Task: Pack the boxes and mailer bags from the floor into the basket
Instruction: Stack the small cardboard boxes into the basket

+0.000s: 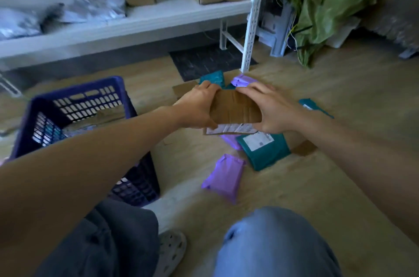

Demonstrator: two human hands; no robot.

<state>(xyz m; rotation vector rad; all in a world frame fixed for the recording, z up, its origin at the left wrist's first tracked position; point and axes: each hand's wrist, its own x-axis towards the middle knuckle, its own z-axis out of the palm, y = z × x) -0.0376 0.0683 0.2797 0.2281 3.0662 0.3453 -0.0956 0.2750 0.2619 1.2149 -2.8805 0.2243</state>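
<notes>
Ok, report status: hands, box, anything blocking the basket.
Left hand, right hand both grip box, off the floor. Basket at left, partly filled. Nothing between them; purple mailer, teal mailer unpacked.

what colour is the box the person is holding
Plain brown; the cardboard box shows best in the head view.

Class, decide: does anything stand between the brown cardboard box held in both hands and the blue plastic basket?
Nothing visible does. The left hand and right hand grip the brown cardboard box above the floor; the blue plastic basket stands open-topped to its left, only bare floor between.
</notes>
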